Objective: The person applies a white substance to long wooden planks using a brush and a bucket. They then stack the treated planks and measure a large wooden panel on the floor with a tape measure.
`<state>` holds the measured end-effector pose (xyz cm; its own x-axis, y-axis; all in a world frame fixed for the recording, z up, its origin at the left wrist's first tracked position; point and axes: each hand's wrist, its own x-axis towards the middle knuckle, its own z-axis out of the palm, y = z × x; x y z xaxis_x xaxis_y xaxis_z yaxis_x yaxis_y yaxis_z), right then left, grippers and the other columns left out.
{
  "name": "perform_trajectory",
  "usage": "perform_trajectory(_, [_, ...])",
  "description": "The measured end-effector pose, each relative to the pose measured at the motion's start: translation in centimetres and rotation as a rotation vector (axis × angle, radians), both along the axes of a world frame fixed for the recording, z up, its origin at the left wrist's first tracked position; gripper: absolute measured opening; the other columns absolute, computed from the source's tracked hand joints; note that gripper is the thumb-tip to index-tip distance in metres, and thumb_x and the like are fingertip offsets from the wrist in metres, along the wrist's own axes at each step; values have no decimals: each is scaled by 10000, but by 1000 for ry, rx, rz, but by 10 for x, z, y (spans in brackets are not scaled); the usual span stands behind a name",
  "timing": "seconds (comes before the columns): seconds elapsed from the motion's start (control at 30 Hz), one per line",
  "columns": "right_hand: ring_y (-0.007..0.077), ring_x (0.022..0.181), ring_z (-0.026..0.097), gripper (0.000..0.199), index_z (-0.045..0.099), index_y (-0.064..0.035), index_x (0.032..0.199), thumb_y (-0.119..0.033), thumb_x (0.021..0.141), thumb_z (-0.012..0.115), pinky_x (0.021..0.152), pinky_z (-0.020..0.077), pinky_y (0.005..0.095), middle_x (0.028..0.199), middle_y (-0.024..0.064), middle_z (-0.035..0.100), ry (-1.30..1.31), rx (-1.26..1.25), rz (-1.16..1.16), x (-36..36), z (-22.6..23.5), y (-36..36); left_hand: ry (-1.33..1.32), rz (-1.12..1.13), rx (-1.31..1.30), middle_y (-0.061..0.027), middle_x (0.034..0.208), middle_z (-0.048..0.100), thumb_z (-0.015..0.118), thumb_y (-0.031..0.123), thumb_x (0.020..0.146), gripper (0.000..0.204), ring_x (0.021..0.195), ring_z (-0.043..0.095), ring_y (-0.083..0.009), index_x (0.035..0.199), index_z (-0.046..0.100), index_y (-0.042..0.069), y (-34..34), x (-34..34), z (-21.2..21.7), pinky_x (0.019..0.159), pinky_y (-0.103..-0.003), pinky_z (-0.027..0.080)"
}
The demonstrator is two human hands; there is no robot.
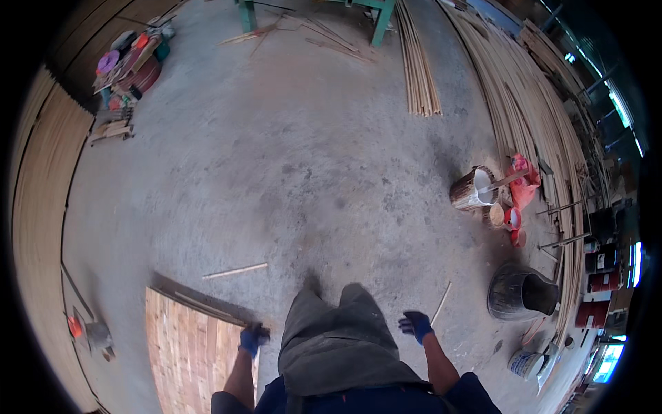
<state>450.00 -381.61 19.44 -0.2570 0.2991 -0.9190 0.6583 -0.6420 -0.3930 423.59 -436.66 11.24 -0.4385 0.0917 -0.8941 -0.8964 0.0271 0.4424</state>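
My left hand (254, 337), in a dark blue glove, is closed at the far right corner of a wide wooden panel (189, 348) made of joined light and reddish strips. Its fingers curl at the panel's edge, and their tips are partly hidden. The panel extends toward the lower edge at my left side, with a thin strip (210, 308) along its far edge. My right hand (415, 325), also gloved in blue, hangs out to my right, fingers apart and holding nothing. Nearest to it is a thin wooden stick (441, 303) on the floor.
Another stick (235, 271) lies ahead on the concrete floor (289, 179). To the right stand a black bucket (507, 293), a bark-like container (469, 190) and a white pail (525, 363). Long boards (514, 103) line the right; stacked wood (45, 200) borders the left.
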Motion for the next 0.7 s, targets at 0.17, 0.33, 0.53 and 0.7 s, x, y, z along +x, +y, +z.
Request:
perform_trajectory(0.17, [309, 813, 723, 256, 596, -72, 1182, -235, 992, 543, 655, 587, 431, 1025, 187, 723, -483, -187, 221, -6, -12, 75, 187, 36, 94, -153, 923, 711, 540, 353, 989, 401, 647, 681, -204, 1261, 584, 62, 201, -239, 103, 591, -308, 565])
perform_trajectory(0.33, [311, 788, 714, 298, 585, -73, 1185, -268, 960, 576, 668, 577, 452, 1009, 189, 718, -338, -150, 114, -140, -55, 255, 374, -131, 39, -150, 886, 718, 581, 330, 983, 361, 652, 676, -179, 1189, 623, 36, 389, -348, 81, 611, -282, 559])
perform_trajectory(0.53, [324, 869, 707, 327, 580, -102, 1250, -272, 974, 545, 759, 568, 430, 1052, 202, 701, 42, -29, -24, -374, -103, 471, 923, -686, -394, -167, 840, 713, 653, 255, 906, 272, 751, 698, -322, 1103, 682, 70, 623, -398, 56, 670, -406, 554])
perform_trajectory(0.7, [361, 938, 705, 356, 585, -79, 1269, -287, 984, 546, 791, 581, 452, 1100, 232, 693, -82, -180, 118, -421, -192, 543, 1048, -886, -317, -152, 895, 718, 667, 245, 867, 362, 773, 671, -382, 1207, 647, 123, 711, -457, -50, 731, -477, 521])
